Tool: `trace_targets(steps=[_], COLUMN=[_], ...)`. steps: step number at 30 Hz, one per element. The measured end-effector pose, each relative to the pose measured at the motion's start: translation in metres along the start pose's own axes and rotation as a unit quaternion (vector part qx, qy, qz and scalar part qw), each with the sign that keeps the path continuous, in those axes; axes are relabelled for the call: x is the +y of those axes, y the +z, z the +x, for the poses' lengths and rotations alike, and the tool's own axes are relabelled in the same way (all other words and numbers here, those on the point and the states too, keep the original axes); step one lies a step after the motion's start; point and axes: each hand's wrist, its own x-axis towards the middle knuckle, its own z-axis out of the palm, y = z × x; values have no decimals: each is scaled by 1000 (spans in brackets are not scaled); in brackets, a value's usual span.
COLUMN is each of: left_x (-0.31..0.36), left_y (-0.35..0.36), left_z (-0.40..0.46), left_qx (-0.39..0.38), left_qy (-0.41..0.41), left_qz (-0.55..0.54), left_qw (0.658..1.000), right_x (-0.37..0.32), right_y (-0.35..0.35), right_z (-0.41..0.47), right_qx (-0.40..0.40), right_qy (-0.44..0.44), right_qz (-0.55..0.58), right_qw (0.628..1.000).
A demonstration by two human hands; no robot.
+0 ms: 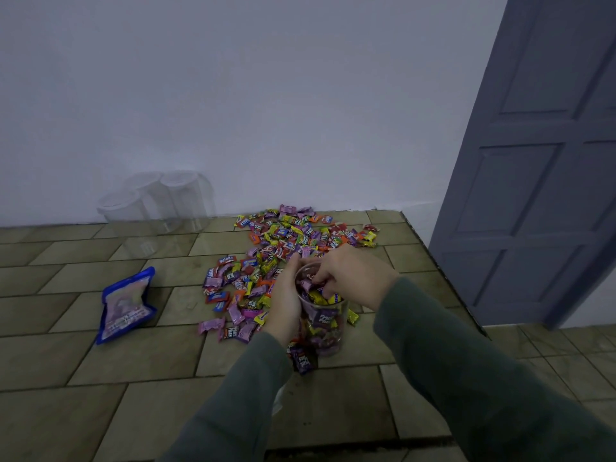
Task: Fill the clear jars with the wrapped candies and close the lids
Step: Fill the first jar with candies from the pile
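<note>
The jar (pixel 325 323) is gripped by the left hand (pixel 286 306), steadying it. Candies (pixel 311 284) are pinched over its mouth by the right hand's (pixel 355 275) curled fingers (pixel 320 278), for dropping in.

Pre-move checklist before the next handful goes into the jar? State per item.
1. Jar upright on the tiled surface: ok.
2. Left hand steadies the jar, grip round its side: ok.
3. Right hand at the jar mouth, fingers curled among candies; whether they have let go: cannot tell.
4. Room left in the jar: ok, though candies reach near the rim.
5. Loose candies within reach behind the jar: ok.
6. Lid for this jar in view: not ok, none seen.
7. Empty jars ready by the wall: ok.
</note>
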Motion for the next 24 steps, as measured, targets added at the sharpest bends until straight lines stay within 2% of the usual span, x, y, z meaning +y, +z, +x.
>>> trace_targets(steps=[3, 8, 11, 14, 20, 24], left_x=[0, 4, 9, 14, 22, 24], left_y=[-3, -15, -24, -32, -55, -67], left_z=[0, 9, 25, 45, 103, 143], left_qx=[-19, -71, -59, -52, -39, -31], left_qy=[2, -20, 15, 40, 40, 44], left_qz=[26, 72, 170, 212, 317, 398], left_qw=[999, 995, 984, 975, 947, 916], right_x=[3, 29, 45, 63, 92, 102], right_y=[0, -11, -16, -14, 2, 0], right_z=[-1, 4, 16, 37, 101, 142], right_qx=[18, 164, 191, 164, 72, 37], right_qy=[3, 25, 63, 95, 142, 159], right_qz=[20, 147, 173, 192, 175, 151], right_qw=[1000, 975, 964, 963, 972, 975])
